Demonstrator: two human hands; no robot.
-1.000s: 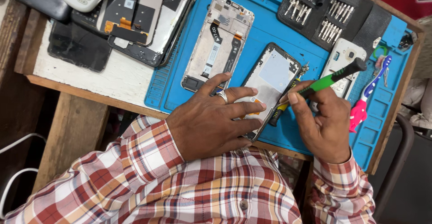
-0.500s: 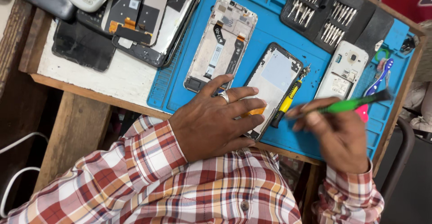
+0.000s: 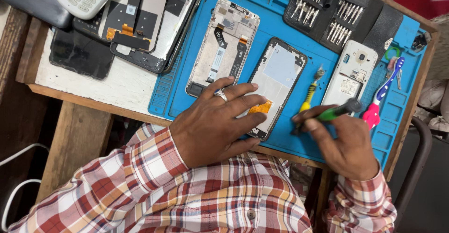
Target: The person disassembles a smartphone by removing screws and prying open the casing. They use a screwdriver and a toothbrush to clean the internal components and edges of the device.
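Head view — two hands at an opened phone on a blue repair mat.

Left hand (image 3: 213, 120) lies flat with fingers spread apart, fingertips (image 3: 255, 103) pressing the lower part of the black-framed phone frame (image 3: 277, 81), beside a small orange flex tab (image 3: 261, 107). Right hand (image 3: 343, 141) has fingers closed together around a green-handled tool (image 3: 337, 111), tip down on the blue mat (image 3: 299, 134) just beside the frame's right edge. Frame sits mid-mat, between a silver phone chassis (image 3: 223, 46) and a yellow screwdriver (image 3: 309, 92). Judged: thin, light, rigid shell but fragile — flex tab tears easily; best held by the side rails, not the open middle. Further out: white phone back (image 3: 353, 74), pink-and-blue brush (image 3: 381, 97), black bit case (image 3: 336, 13), stacked screens (image 3: 140, 22) on the wooden bench (image 3: 93, 92).
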